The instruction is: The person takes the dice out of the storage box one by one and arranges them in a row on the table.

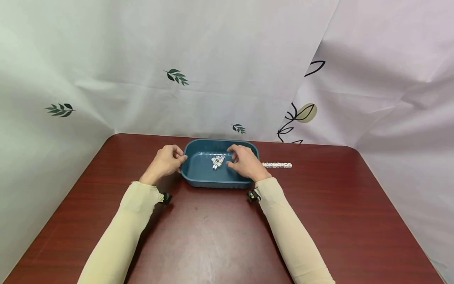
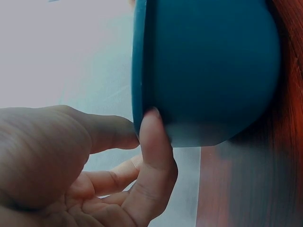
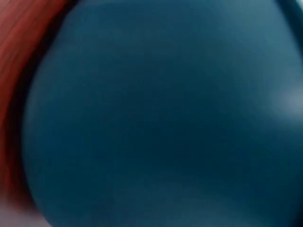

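A deep blue plastic tray [image 1: 202, 184] with rounded corners sits toward the far side of the table. At its left end my left hand [image 1: 165, 161] pinches the rim; in the left wrist view the thumb meets the edge and a curled finger [image 2: 158, 151] bears on the outer wall. Several small white dice [image 1: 218, 161] lie clustered on the tray's floor. My right hand [image 1: 245, 161] reaches in over the right end, thumb and forefinger apart and bent toward the dice, with nothing visible between them. Only the tray's blue wall [image 3: 156, 113] fills most of the right wrist view.
A straight row of white dice [image 1: 277, 165] lies on the table just right of the tray, partly behind the right hand. The dark red wooden table [image 1: 205, 236] has rounded far corners. A pale cloth with leaf prints [image 1: 213, 59] hangs behind it.
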A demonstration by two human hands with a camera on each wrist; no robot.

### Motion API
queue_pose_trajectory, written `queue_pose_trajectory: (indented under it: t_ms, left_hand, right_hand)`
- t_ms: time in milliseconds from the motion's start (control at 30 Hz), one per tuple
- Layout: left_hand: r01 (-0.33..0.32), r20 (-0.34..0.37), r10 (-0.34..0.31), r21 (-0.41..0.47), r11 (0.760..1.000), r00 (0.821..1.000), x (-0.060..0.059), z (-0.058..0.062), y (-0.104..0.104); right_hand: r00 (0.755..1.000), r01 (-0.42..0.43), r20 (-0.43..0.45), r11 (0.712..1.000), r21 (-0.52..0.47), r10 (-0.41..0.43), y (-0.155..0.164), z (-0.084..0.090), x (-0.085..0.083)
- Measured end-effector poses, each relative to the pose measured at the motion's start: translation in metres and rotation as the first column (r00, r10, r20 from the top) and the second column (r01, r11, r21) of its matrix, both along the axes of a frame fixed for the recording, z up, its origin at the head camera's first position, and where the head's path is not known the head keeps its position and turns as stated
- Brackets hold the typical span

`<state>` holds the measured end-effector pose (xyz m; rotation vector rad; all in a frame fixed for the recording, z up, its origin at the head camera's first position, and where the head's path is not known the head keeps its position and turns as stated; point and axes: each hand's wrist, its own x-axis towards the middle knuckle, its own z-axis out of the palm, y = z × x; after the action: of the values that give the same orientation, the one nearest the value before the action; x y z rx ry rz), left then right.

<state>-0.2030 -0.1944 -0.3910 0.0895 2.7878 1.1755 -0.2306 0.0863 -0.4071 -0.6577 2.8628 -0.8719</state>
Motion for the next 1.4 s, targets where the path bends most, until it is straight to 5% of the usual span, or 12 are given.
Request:
queue_pose_trajectory:
  t_ms: [633,1400]
  left_hand:
    - [0.006,-0.001,-0.006,0.018,1.000,1.000,0.000,0.000,-0.001]
    - [0.004,0.002,-0.004,0.015,1.000,1.000,0.002,0.001,0.000]
  right_hand:
    - [0.995,-0.078,0.077,0.978,0.195,0.064,-0.015,-0.016,-0.001]
    - [0.997,0.039,0.065,0.994,0.104,-0.046,-0.012,-0.014,-0.003]
